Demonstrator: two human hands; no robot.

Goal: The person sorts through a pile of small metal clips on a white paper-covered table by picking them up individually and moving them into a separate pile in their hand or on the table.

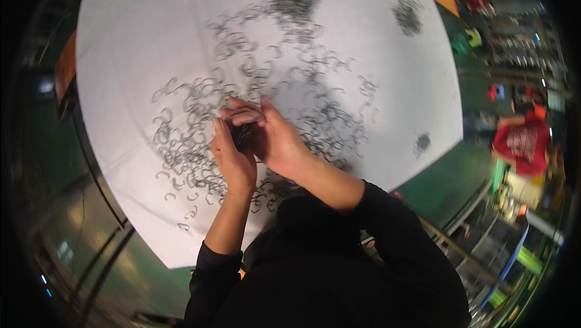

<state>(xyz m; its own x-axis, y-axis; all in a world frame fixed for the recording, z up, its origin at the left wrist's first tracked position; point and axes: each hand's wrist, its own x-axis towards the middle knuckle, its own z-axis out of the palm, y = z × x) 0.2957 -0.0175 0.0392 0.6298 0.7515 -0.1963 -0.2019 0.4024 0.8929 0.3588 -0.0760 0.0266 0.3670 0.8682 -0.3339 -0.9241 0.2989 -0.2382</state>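
Observation:
My left hand [232, 159] and my right hand [277, 137] are cupped together over the middle of a white-covered table. Between the palms sits a dark clump of C-shaped pieces [242, 136], partly hidden by my fingers. The fingers of both hands curl inward, the right ones reaching across the top of the clump. Many more thin, dark C-shaped pieces [196, 107] lie loosely scattered around and beneath my hands. To the right of my right wrist another thick spread of these pieces [330, 125] covers the sheet.
At the far side of the white sheet [133, 79] is a dense pile of pieces [295, 3]. Smaller piles lie at the far right [407, 15] and right edge [422, 143]. Beyond the table, a person in a red shirt [523, 143] stands near cluttered equipment.

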